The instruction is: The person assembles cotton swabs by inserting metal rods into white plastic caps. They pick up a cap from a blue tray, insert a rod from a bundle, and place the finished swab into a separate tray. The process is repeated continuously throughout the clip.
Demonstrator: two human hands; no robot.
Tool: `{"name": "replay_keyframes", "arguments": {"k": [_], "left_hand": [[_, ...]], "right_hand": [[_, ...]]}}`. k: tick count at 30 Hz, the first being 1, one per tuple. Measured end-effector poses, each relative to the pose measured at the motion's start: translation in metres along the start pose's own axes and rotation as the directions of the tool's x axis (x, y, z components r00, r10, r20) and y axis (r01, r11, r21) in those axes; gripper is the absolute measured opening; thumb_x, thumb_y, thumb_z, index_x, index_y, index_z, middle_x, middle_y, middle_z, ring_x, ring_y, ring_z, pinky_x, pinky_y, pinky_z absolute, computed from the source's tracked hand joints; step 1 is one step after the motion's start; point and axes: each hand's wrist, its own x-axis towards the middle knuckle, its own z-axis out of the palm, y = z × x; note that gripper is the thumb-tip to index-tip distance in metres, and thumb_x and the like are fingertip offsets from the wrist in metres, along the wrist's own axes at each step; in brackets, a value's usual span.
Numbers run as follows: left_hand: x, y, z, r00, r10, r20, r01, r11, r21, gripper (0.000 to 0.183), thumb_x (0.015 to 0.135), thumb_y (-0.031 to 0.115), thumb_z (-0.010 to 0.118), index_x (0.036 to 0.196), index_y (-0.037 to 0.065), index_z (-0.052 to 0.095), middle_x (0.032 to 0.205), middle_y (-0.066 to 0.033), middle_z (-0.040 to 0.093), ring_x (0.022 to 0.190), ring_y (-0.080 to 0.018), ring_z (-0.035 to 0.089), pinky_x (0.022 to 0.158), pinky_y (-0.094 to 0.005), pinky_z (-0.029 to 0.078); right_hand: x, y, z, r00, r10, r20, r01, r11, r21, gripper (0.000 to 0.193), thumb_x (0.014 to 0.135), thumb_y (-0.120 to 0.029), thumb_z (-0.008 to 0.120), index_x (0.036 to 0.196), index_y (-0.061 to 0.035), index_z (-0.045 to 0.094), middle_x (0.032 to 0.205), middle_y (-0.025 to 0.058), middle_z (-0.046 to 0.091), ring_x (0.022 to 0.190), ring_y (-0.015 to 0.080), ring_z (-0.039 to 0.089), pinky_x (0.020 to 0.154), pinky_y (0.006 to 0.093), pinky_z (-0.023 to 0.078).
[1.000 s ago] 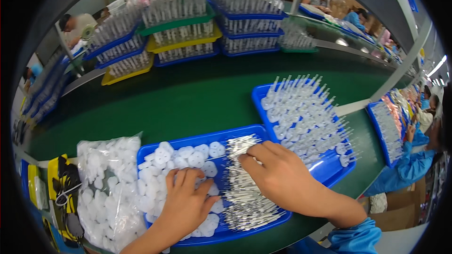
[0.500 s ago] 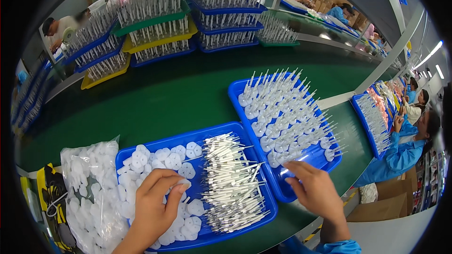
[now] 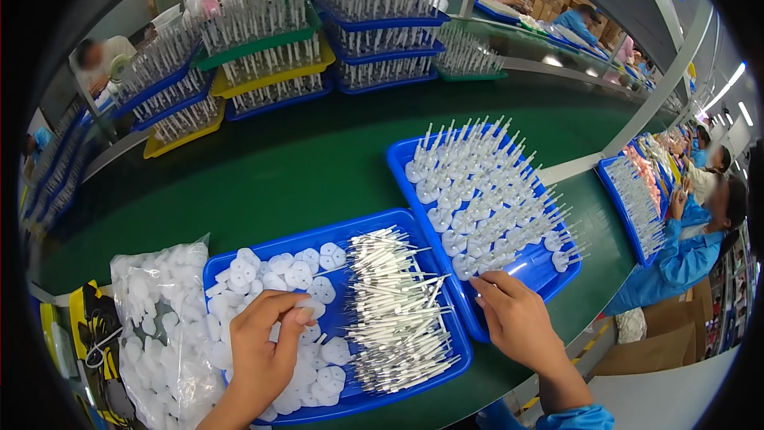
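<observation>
My left hand (image 3: 267, 338) is over the left part of a blue tray (image 3: 337, 320), thumb and fingers closed on a white flower-shaped disc (image 3: 313, 305). Loose white discs (image 3: 298, 275) lie under and around that hand. Beside them, the tray holds a dense pile of thin white sticks (image 3: 398, 310). At the near edge of a second blue tray (image 3: 529, 267), my right hand (image 3: 517, 322) has thumb and forefinger pinched together; what is between them is too small to make out. Rows of discs with upright sticks (image 3: 485, 191) fill most of that tray.
A clear bag of white discs (image 3: 163, 326) sits left of the near tray. Stacked trays of upright sticks (image 3: 270, 56) line the far side of the green table (image 3: 302, 159). At right, a person in blue (image 3: 676, 255) sits near another blue tray (image 3: 629, 207).
My right hand's thumb and forefinger have come together, and the hand has shifted slightly left at the tray edge. My left hand keeps its pinch. The view has shifted slightly.
</observation>
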Motion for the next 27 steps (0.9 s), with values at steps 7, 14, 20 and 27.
{"name": "replay_keyframes", "arguments": {"k": [7,14,20,27], "left_hand": [[0.007,-0.003,-0.002,0.987,-0.151,0.06,0.161,0.955,-0.251,0.032,0.103,0.011,0.052,0.128,-0.007,0.058,0.11,-0.0154,0.068,0.083,-0.0198,0.071,0.076,-0.0296,0.057],[0.006,-0.009,-0.002,0.98,-0.171,0.1,0.196,0.907,-0.372,0.027,0.1,0.006,0.055,0.123,-0.008,0.059,0.109,-0.0149,0.069,0.094,-0.0221,0.071,0.083,-0.033,0.058],[0.008,-0.009,-0.005,0.97,-0.201,0.136,0.238,0.898,-0.37,0.026,0.1,0.007,0.056,0.12,-0.009,0.059,0.107,-0.0166,0.069,0.094,-0.023,0.071,0.083,-0.0342,0.058],[0.009,-0.011,-0.005,0.973,-0.202,0.109,0.229,0.882,-0.413,0.025,0.1,0.008,0.056,0.118,-0.009,0.06,0.105,-0.0177,0.07,0.093,-0.0236,0.071,0.082,-0.0342,0.059]], "right_hand": [[0.034,-0.04,-0.024,0.987,-0.159,-0.015,0.159,0.973,0.169,0.022,0.082,-0.002,0.066,0.103,0.0018,0.065,0.093,0.0141,0.066,0.078,0.0331,0.064,0.071,0.0404,0.054],[0.117,-0.051,0.041,0.751,-0.639,0.168,0.656,0.751,-0.08,0.018,0.075,-0.005,0.066,0.092,0.0001,0.067,0.089,0.0118,0.066,0.081,0.0257,0.064,0.077,0.0365,0.049],[0.122,-0.056,0.06,0.739,-0.591,0.323,0.672,0.684,-0.285,0.019,0.073,-0.007,0.067,0.09,0.0007,0.067,0.085,0.0123,0.064,0.081,0.0261,0.064,0.075,0.0364,0.047],[0.116,-0.043,0.066,0.802,-0.561,0.205,0.595,0.781,-0.189,0.018,0.077,-0.005,0.061,0.093,0.0029,0.064,0.09,0.0147,0.059,0.086,0.0272,0.06,0.074,0.038,0.046]]}}
